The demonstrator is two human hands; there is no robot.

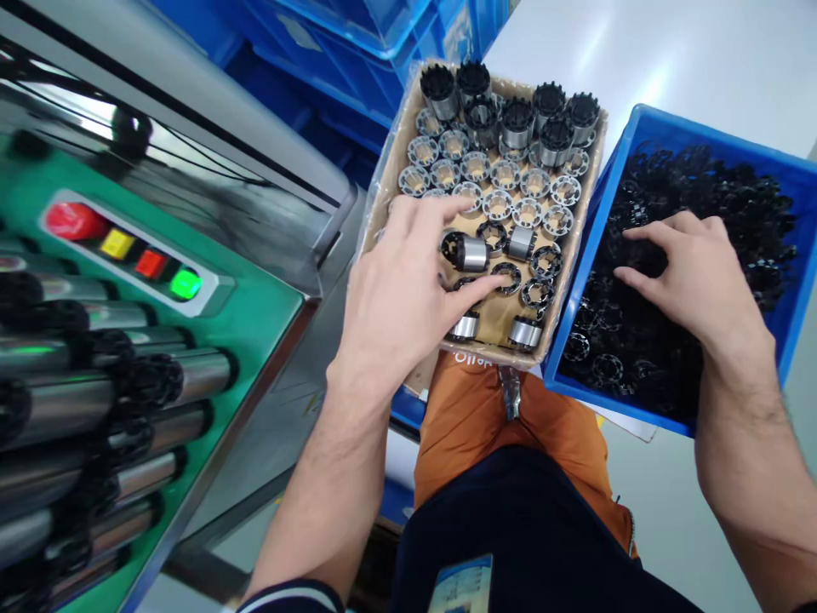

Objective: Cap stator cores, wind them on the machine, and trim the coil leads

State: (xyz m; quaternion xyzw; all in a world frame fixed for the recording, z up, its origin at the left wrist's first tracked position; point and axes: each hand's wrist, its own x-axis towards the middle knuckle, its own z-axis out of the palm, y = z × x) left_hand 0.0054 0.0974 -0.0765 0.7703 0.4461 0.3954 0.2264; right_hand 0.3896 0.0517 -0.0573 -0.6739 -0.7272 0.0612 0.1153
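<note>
My left hand (405,289) is over the left side of a cardboard box (593,183), thumb and fingers spread around a metal cylinder with a black end (473,254) lying on its side; no contact is clear. Silver rings stand in rows in the box, and several black-topped cylinders (555,140) are upright at its far end. To the right, my right hand (693,268) hovers above a blue bin (629,153) of black ring-shaped parts (695,183). Its thumb and index finger are apart, with nothing visible between them.
At the left is a green machine panel (255,298) with red, yellow and green buttons (150,262). Many metal rollers with black ends (204,375) lie in front of it. Blue crates (357,77) stand behind the cardboard box. A white tabletop (721,51) extends at the far right.
</note>
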